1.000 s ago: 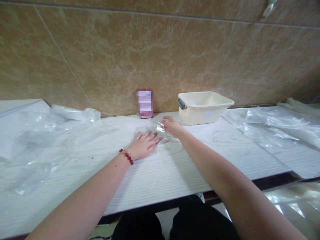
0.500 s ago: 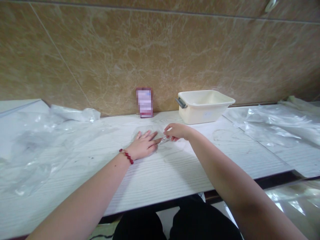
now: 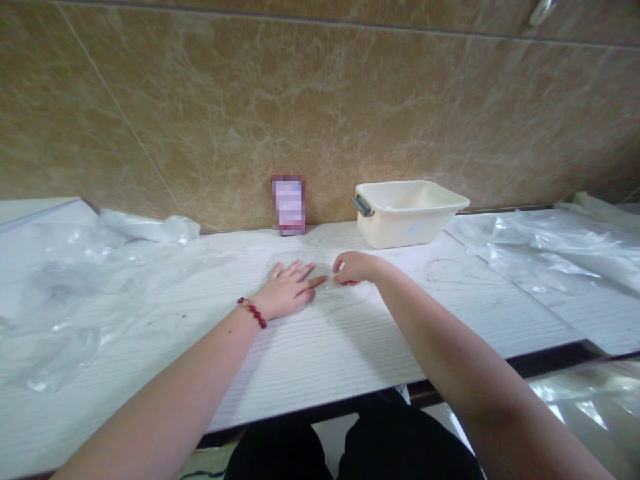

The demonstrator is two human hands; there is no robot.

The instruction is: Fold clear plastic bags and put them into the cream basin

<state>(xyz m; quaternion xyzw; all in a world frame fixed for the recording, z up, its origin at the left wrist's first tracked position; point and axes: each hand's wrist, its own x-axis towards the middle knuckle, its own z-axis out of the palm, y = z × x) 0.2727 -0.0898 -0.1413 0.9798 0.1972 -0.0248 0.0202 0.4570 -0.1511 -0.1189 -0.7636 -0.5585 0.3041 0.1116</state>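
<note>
My left hand (image 3: 287, 291) lies flat on the white table (image 3: 320, 347), fingers spread, pressing on a small clear plastic bag (image 3: 325, 283). A red bead bracelet sits on that wrist. My right hand (image 3: 353, 267) is just to the right of it, fingers curled in a pinch on the bag's edge. The bag is thin and see-through, so its outline is hard to make out.
A cream plastic tub (image 3: 410, 210) with a grey handle stands against the brown tiled wall. A small pink box (image 3: 289, 205) leans on the wall beside it. Crumpled clear plastic sheets lie at the left (image 3: 75, 280) and at the right (image 3: 555, 250).
My right hand came back from the far side of the bag toward me and lowered onto the table, folding the plastic down. The left hand stayed flat in place.
</note>
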